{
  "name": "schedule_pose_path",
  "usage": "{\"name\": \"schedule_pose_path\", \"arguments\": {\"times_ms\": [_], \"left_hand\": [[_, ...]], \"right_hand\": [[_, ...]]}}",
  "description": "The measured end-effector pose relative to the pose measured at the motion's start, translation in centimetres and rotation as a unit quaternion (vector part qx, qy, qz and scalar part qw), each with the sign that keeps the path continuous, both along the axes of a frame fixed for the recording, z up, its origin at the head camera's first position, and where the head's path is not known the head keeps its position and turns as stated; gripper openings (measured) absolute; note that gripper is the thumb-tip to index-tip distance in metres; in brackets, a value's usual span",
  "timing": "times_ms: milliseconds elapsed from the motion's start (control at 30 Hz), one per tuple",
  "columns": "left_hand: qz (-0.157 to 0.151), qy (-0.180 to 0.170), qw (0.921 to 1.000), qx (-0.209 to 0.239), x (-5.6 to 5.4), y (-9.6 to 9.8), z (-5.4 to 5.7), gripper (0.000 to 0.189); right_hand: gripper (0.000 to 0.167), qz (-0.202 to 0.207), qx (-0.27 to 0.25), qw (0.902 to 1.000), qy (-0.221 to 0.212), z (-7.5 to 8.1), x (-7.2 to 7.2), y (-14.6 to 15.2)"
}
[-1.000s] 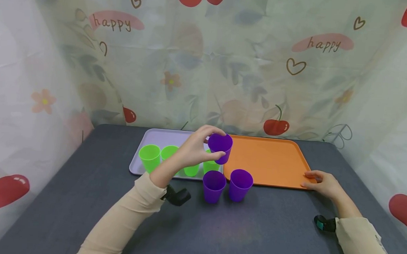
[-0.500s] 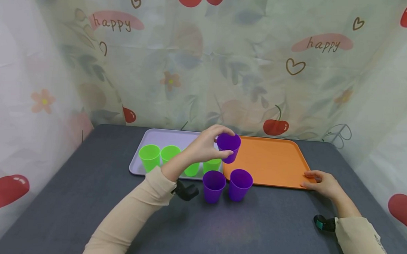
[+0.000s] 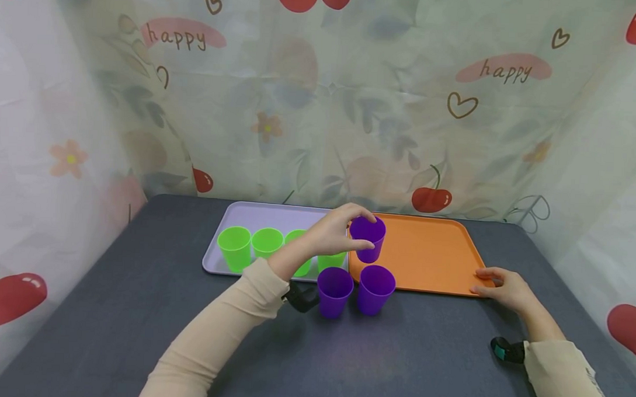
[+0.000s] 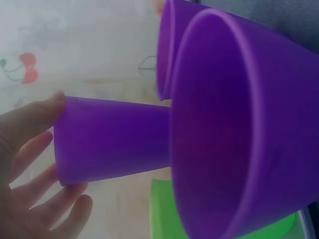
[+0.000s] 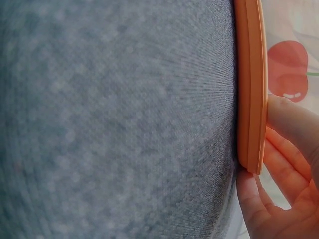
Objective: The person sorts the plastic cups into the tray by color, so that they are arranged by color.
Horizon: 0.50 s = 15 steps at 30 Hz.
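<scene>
My left hand (image 3: 334, 231) grips a purple cup (image 3: 378, 241) near its rim, thumb on the near side and fingers on the far side. The cup is upright over the left end of the orange tray (image 3: 421, 249); its outer wall fills the middle of the left wrist view. Two more purple cups, one on the left (image 3: 333, 295) and one on the right (image 3: 375, 293), stand on the table in front of the trays. At the orange tray's front right corner my right hand (image 3: 510, 291) holds the rim between thumb and fingers, which the right wrist view shows close up.
A lilac tray (image 3: 235, 212) lies against the orange one's left side. Several green cups stand along it, including one at its left end (image 3: 235, 251); my left forearm partly hides others. A printed curtain (image 3: 332, 105) closes off the table's back.
My left hand has carried the purple cup rightward, from the right end of the lilac tray to over the orange tray, and slightly lower. My right hand stays in place.
</scene>
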<state>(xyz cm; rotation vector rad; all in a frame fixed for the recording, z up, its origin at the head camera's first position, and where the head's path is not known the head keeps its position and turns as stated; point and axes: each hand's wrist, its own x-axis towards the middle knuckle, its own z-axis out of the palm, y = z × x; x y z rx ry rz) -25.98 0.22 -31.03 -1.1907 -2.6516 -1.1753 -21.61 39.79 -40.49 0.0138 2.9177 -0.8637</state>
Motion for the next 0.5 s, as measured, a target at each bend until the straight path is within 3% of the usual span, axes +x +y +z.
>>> {"name": "schedule_pose_path", "arguments": {"times_ms": [500], "left_hand": [[0.000, -0.008, 0.9945, -0.105, -0.5, 2.0, -0.3, 0.041]], "right_hand": [[0.065, 0.000, 0.003, 1.0000, 0.000, -0.1, -0.1, 0.1]]}}
